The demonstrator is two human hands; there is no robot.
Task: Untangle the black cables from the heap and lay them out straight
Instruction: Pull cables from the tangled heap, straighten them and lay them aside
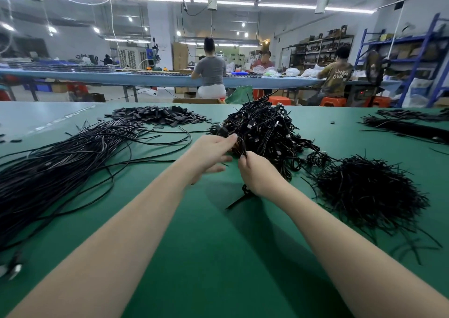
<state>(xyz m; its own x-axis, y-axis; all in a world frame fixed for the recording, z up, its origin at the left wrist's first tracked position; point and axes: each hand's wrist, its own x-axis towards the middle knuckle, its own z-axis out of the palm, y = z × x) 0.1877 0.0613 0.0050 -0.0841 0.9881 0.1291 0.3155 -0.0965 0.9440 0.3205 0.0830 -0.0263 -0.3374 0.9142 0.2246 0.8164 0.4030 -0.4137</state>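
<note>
A tangled heap of black cables rises at the middle of the green table. My left hand reaches into the heap's near left side, its fingers stretched out against the cables. My right hand grips a bundled black cable at the heap's near edge, and the cable's ends hang out below the fist. On the left, a long sheaf of straightened black cables lies spread across the table.
A pile of short black ties sits at the right. Small flat black pieces are heaped at the back left. More black cables lie at the far right. People work at a blue bench behind.
</note>
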